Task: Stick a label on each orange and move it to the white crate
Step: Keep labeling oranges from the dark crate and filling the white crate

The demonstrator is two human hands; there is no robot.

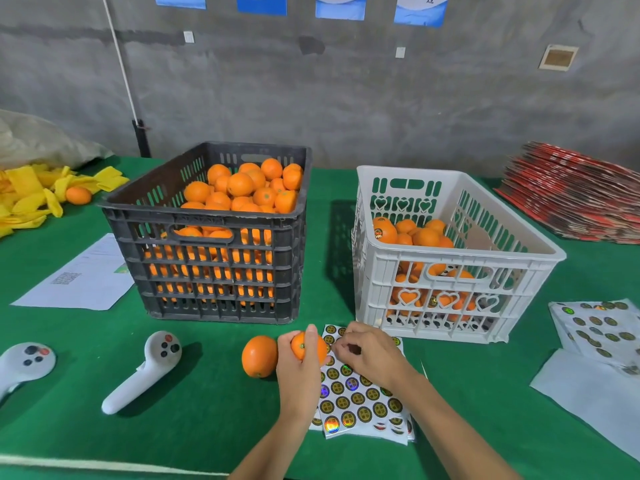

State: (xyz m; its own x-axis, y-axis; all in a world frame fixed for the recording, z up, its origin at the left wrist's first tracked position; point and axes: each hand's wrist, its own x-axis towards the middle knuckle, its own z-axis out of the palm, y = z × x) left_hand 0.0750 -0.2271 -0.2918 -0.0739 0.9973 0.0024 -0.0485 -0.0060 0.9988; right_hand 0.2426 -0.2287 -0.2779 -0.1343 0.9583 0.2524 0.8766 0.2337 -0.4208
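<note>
Labelling oranges, green table, grey concrete wall.
Left hand (299, 367) grips an orange (304, 345); right hand (369, 353), fingers curled, pinches at the sticker sheet (360, 403), label print unreadable. White crate (450, 258) part-filled; black crate (211, 233) full.

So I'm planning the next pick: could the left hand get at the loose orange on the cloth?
Probably not yet: the left hand grips an orange. The loose orange lies unobstructed right beside it.

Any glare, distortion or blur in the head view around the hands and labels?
Head view: holographic glare on some stickers of the label sheet; wide-angle bending at the edges; black crate casts a shadow toward the white crate; the hands and the held orange look sharp.
</note>
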